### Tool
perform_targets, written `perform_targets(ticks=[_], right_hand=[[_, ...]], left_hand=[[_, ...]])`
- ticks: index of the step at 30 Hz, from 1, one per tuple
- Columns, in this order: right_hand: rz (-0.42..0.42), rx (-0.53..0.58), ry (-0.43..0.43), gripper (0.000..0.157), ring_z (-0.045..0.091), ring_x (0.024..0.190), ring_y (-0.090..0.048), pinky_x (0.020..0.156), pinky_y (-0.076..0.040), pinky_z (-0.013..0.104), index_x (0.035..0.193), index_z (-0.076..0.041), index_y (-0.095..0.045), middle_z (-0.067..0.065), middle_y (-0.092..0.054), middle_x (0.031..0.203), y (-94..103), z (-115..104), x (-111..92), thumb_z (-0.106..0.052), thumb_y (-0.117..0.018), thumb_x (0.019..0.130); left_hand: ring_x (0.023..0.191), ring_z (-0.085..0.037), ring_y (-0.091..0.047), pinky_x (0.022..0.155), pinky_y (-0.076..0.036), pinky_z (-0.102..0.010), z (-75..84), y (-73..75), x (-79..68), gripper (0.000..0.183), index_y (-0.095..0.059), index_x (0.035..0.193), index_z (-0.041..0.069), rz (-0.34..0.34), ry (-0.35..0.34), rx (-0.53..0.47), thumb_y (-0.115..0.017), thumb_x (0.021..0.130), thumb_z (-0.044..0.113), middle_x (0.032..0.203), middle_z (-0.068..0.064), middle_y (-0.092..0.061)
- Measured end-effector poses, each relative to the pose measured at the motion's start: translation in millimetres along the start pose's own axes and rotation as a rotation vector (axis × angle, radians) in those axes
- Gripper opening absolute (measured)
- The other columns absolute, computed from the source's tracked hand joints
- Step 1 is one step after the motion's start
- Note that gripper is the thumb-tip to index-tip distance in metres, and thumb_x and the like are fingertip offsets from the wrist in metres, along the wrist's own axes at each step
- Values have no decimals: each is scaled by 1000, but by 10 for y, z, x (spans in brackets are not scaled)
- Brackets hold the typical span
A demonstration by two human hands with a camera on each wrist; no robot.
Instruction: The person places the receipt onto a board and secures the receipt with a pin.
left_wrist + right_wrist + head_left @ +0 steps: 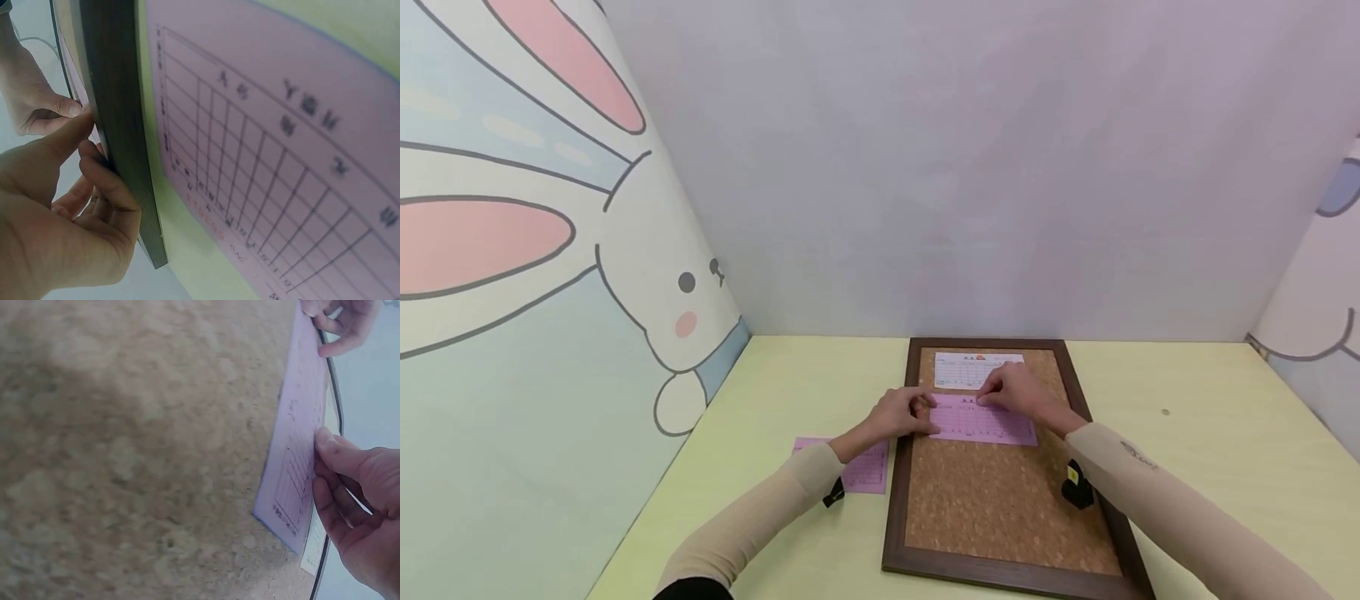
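A cork board [992, 500] in a dark wooden frame [119, 125] lies flat on the yellow-green table. A pink printed sheet [992, 427] lies across the cork below a white sheet [973, 371]. My left hand [921, 410] is at the pink sheet's left end over the frame, with its thumb on top and its fingers curled against the frame's edge. My right hand [985, 400] holds the sheet's upper edge. Its thumb tip [325, 440] lies on the paper and its other fingers curl beside it. In the right wrist view the pink sheet [297, 456] lies on the cork [125, 456].
A second pink sheet [861, 471] lies on the table [775, 392] left of the board, and it fills the left wrist view [269, 156]. A small round object [1164, 412] sits on the table to the right. Walls close in the back and both sides.
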State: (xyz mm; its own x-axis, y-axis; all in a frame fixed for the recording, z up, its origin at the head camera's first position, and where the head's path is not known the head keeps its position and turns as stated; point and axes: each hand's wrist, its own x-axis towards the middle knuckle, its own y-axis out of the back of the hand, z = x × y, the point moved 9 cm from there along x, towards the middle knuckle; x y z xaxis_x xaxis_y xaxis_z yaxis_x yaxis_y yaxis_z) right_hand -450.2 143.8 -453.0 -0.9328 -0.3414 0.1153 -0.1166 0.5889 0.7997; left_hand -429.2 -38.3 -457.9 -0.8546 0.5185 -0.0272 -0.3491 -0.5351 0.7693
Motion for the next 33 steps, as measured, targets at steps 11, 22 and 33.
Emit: perform_targets(ticks=[11,22,33], right_hand=[[-90,50,35,4,8,71,-60,63,-48,21,88,-5,-82,5,-78,84,-11,16,74,-9,-81,86],[-160,22,16,5,9,72,-60,65,-50,23,87,-4,-82,6,-78,85,10,-26,124,-7,-82,84],[-188,55,30,8,8,73,-60,65,-49,23,95,-2,-81,9,-79,90,-19,-25,31,-7,-76,90]], left_hand=[[59,-4,-51,55,-38,-17,3,17,-10,33,-70,111,7,-9,13,-5,-86,83,17,76,0,-68],[59,-4,-52,56,-39,-17,-5,16,8,33,-71,111,8,-11,27,-5,-86,83,17,76,0,-68],[59,-4,-50,55,-37,-18,-30,-11,-2,33,-70,111,8,-10,31,1,-85,84,18,73,4,-64]])
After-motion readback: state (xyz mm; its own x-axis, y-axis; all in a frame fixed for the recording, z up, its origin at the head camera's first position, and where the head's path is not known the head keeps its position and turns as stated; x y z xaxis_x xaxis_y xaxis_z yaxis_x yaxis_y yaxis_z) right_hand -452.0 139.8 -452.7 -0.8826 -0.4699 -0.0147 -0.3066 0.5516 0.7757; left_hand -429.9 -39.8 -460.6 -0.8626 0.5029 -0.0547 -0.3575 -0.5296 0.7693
